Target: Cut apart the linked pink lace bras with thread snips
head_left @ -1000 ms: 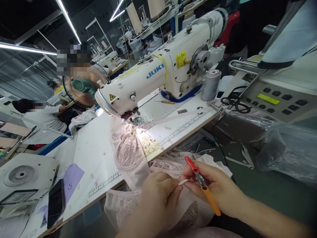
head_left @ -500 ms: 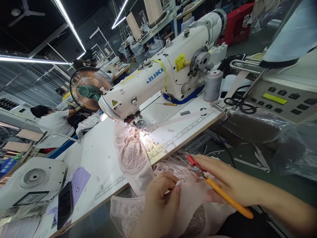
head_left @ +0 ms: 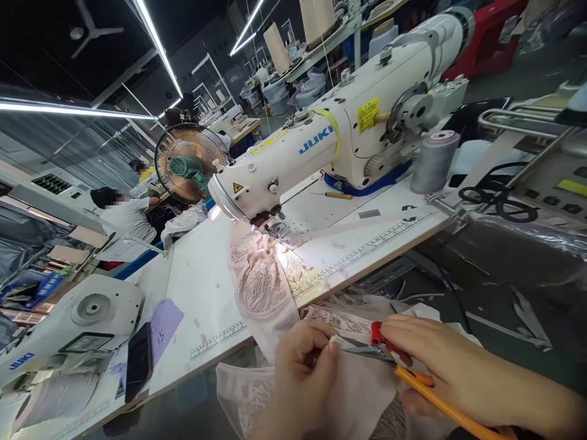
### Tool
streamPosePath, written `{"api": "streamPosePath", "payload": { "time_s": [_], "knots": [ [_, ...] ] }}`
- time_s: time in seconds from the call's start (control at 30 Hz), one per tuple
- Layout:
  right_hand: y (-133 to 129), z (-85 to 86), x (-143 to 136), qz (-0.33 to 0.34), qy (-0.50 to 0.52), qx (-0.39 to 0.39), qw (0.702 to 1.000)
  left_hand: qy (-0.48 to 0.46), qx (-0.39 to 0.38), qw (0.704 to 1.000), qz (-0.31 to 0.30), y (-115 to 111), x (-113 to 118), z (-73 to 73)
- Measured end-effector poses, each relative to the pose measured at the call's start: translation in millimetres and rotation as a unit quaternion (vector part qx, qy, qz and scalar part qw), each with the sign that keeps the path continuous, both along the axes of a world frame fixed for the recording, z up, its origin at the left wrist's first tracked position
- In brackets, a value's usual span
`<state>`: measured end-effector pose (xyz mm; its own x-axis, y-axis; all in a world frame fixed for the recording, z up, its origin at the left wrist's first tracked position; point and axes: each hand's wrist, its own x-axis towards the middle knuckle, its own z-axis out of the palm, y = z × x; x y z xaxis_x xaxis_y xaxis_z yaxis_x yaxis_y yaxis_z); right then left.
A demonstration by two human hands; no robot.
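Note:
My left hand [head_left: 305, 373] is closed, its thumb and finger pinching the edge of a pale pink lace bra [head_left: 360, 391] below the table's front edge. My right hand [head_left: 440, 354] grips scissors [head_left: 426, 394] with red and orange handles. Their blades are parted and point left, at the pinched edge just beside my left fingertips. Whether the blades touch the cloth I cannot tell. Another part of the pink lace garment [head_left: 259, 278] lies over the table edge under the lit sewing machine head [head_left: 241, 195]; its link to the held part is hidden.
The white table [head_left: 202, 281] carries a printed ruler and fabric scraps. A phone [head_left: 138, 360] lies on purple paper [head_left: 166, 324] at left, near another machine [head_left: 92, 311]. A grey thread spool [head_left: 435, 162] stands at right. Beyond a fan [head_left: 188, 162] sits a person [head_left: 123, 220].
The scissors have swung, blades now parted and up against the edge in my left fingers; before, they pointed up and away. The camera view has shifted left.

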<state>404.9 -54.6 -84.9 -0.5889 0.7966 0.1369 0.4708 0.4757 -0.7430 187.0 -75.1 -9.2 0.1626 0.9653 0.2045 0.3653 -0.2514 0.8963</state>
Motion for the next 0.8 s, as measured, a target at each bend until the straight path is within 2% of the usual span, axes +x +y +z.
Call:
{"api": "streamPosePath", "payload": {
  "time_s": [0.27,0.4,0.53,0.63,0.7,0.8],
  "knots": [
    [-1,10.5,-1,-0.013,-0.027,0.012,0.999,-0.023,-0.008,1.000,0.011,1,0,0.5],
    [0,2.0,-1,-0.010,-0.012,0.008,1.000,-0.031,-0.015,0.999,0.022,1,-1,0.2],
    [1,-10.9,-3,-0.015,0.033,0.041,0.998,-0.033,-0.017,0.999,0.026,0,-1,-1.2],
    [1,-13.5,-4,-0.011,0.069,0.053,0.996,-0.035,-0.015,0.999,0.019,1,-1,-1.3],
    [0,-13.7,-4,-0.026,0.077,0.047,0.996,-0.038,-0.012,0.999,0.016,1,-1,-1.0],
    [-1,-14.2,-2,-0.084,0.082,0.046,0.992,-0.042,0.004,0.999,0.003,2,-4,-0.6]
  ]
}}
